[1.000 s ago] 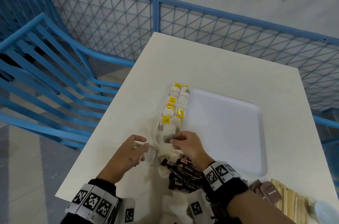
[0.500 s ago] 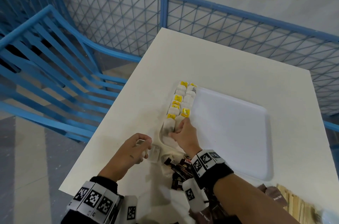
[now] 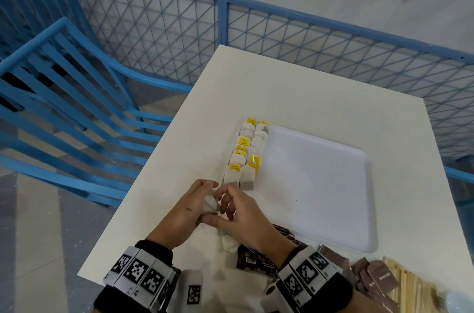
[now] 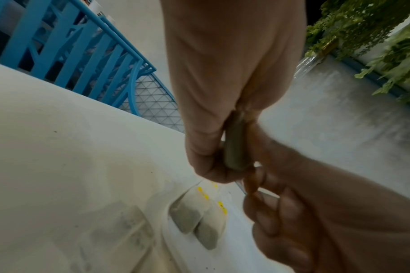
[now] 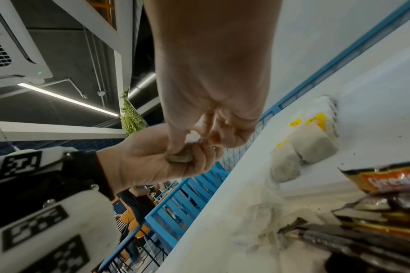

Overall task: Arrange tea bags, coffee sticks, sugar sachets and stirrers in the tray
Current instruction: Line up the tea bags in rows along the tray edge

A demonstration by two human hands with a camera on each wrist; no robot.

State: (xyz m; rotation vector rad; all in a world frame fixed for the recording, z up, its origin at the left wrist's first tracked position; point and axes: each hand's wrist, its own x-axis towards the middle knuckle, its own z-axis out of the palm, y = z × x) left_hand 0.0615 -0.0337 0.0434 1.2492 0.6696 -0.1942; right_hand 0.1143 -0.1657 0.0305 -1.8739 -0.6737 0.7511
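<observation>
Head view: right hand (image 3: 241, 212) back from the tray (image 3: 369, 210), both pinching left hand's (image 3: 187, 207) tea bag (image 3: 210, 203) — next for the row.

A white rectangular surface (image 3: 295, 87) carries a shallow white plastic tray (image 3: 320, 184) at its middle. At its near edge lie a heap of dark brown coffee stick packets (image 3: 256, 260), some brown sachets (image 3: 379, 279), pale wooden stirrers (image 3: 413, 289) and crumpled clear plastic wrapping (image 3: 228, 243).
</observation>
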